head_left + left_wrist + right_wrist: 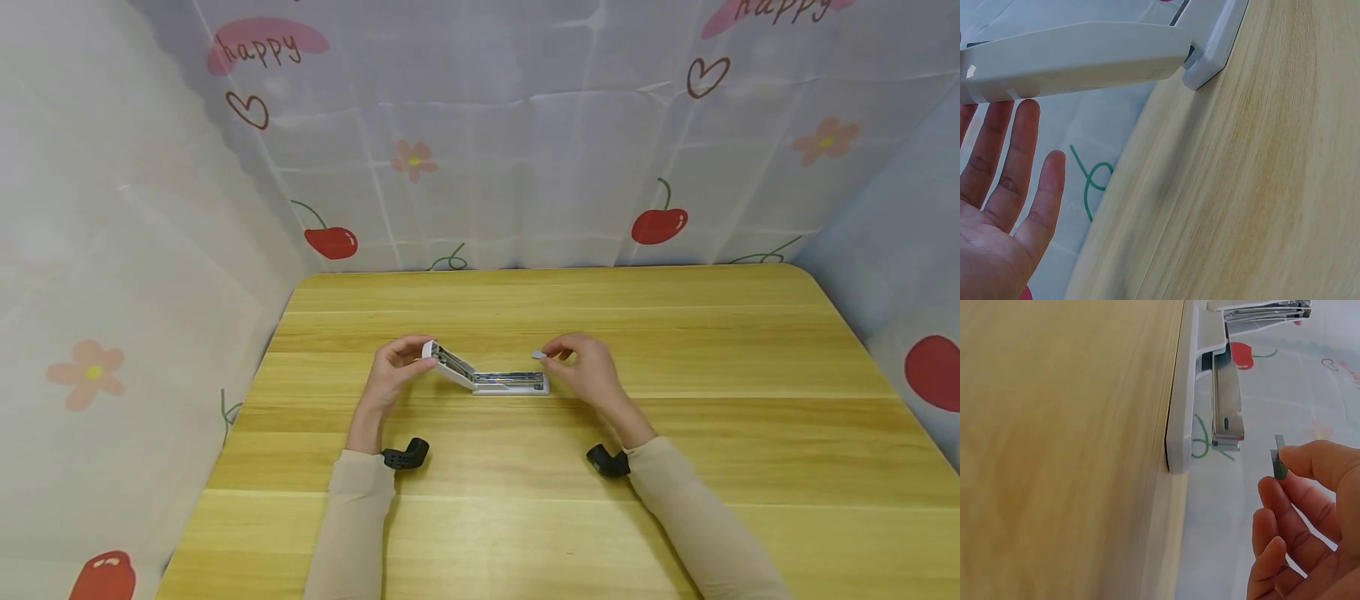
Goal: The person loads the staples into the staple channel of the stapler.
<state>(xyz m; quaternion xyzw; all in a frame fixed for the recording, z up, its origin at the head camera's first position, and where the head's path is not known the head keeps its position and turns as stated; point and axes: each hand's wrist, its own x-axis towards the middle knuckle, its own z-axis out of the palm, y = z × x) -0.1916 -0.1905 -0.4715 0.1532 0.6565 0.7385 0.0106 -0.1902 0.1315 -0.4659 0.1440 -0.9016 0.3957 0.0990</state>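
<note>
A white stapler lies on the table with its top arm swung up to the left. Its metal staple channel shows bare in the right wrist view. My left hand holds the raised end of the top arm between thumb and fingers. To the right of the base, my right hand pinches a short strip of staples between thumb and index finger. The strip is just above the base's right end, apart from it. In the right wrist view, the other fingers are loosely curled.
The wood-grain table runs back to a printed curtain with cherries and flowers. More curtain hangs at the left and right. A black wrist device sits by the left cuff, another black device by the right.
</note>
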